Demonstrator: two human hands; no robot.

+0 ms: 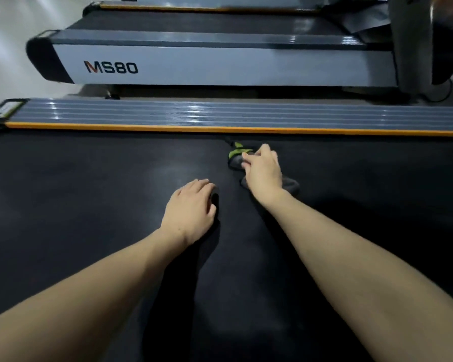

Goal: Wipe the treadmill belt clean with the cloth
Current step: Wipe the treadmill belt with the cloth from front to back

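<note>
The cloth (237, 159) is gripped by curled right hand (263, 171) fingers near the orange rail (141, 127) (for wiping); the left hand (190, 210), loosely spread, is braced on the belt (76, 205).

You can read one marking: "MS80" (111, 67), its M partly red and the other characters dark, on the pale side panel of the neighbouring treadmill (220, 66), well beyond your hands. The sticker (7, 108) on the near side rail's end is too blurred to read.
</note>
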